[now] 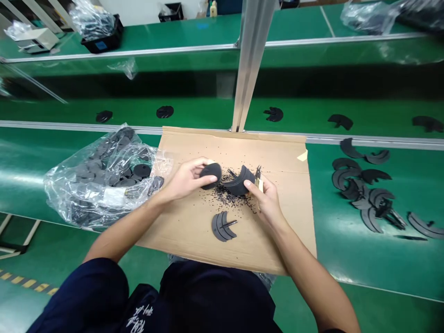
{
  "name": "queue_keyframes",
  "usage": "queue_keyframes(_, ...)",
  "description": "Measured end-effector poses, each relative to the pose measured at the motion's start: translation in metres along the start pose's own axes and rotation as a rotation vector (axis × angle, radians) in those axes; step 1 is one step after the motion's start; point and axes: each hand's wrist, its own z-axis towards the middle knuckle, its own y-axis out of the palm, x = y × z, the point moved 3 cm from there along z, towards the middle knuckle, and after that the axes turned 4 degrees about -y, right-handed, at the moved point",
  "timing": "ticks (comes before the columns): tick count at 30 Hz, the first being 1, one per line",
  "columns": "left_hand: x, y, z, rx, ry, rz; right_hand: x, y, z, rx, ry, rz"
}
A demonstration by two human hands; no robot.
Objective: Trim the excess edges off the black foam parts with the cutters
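Curved black part: held over the cardboard sheet, just left of the right hand gripping it. Right thumb presses its near face by the outer edge; the fingers behind are hidden, so I cannot tell how they bear on it. The same hand also carries a dark-tipped tool with a pale handle; cannot tell if its tips are spread. Left hand pinches a black disc between thumb and fingers, just left of the part.

Risks (judgement): 1) part may twist or slip, since the right hand shares its hold between 2 objects; 2) tool tips, close beside the part's upper end, could scratch it if the wrist rolls; 3) black crumbs beneath the grip could cling to the part if it is dropped.

Orientation: long axis is a bent line, slanting from the end nearest the disc up to the end nearest the tool tips. Hollow side appears to face up-left, away from the right thumb; bulging side faces down-right. A thin prong shows beyond the hollow edge, pointing up-left; its attachment is unclear.
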Motion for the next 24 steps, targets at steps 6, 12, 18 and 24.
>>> queue_keyframes(6, -0.003, 0.045, -0.004, 0.186, 0.044, 0.032, 0.006, 0.008, -0.008, -0.084, 0.001, -0.104)
queue_keyframes(12, -0.013, 0.043, -0.012, 0.124, 0.020, 0.072, 0.002, 0.012, -0.008, -0.173, -0.011, -0.220)
queue_keyframes(18, -0.010, 0.040, -0.016, 0.221, 0.192, 0.272, 0.001, 0.015, -0.008, -0.145, -0.053, -0.282)
queue_keyframes(24, -0.013, 0.041, -0.017, 0.177, 0.167, 0.259, 0.003, 0.017, -0.010, -0.177, -0.079, -0.342)
